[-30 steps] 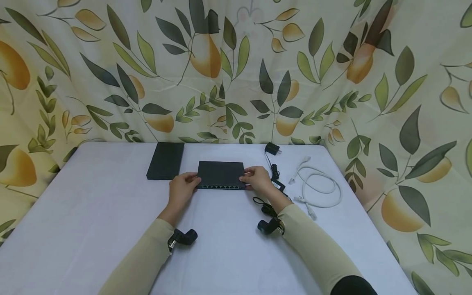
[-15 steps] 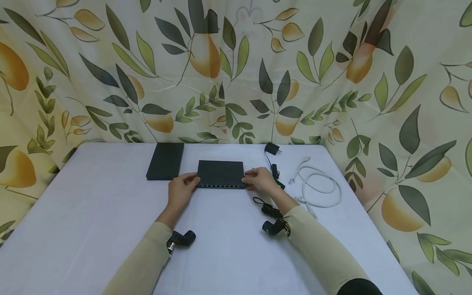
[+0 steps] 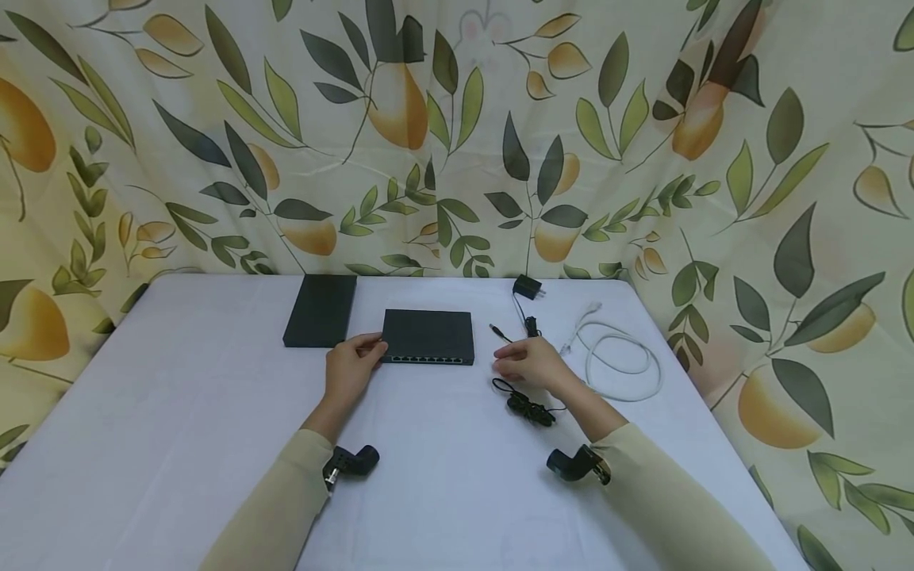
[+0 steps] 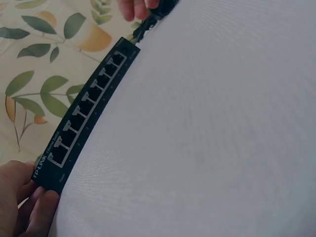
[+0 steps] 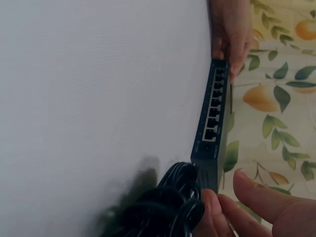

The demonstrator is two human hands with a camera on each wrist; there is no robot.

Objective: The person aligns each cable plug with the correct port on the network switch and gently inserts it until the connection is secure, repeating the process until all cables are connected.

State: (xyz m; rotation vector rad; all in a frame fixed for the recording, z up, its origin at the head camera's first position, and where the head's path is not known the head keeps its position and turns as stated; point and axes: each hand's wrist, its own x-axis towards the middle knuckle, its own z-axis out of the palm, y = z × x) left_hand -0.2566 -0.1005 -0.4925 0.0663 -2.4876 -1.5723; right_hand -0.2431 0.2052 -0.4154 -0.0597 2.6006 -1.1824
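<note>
A black TP-LINK Ethernet switch (image 3: 427, 333) lies on the white-covered table, its row of ports (image 4: 89, 106) facing me. My left hand (image 3: 350, 373) pinches its left end between thumb and fingers, as the left wrist view also shows. To the right of the switch and apart from it, my right hand (image 3: 531, 363) hovers over a black power cord. Thumb and fingers stand apart in the right wrist view, with nothing seen between them. The cord's coiled bundle (image 3: 530, 408) lies just below that hand, and its barrel plug (image 3: 500, 333) pokes out beyond the fingers.
At the back left lies a flat black box (image 3: 320, 311). A black power adapter (image 3: 528, 287) sits near the table's back edge. On the right is a looped white network cable (image 3: 628, 373). A leaf-patterned curtain (image 3: 457, 159) hangs behind the table.
My right hand has let go of the switch's right end and moved right and nearer to me, over the cord. The barrel plug has come into sight. My left hand keeps its place.
</note>
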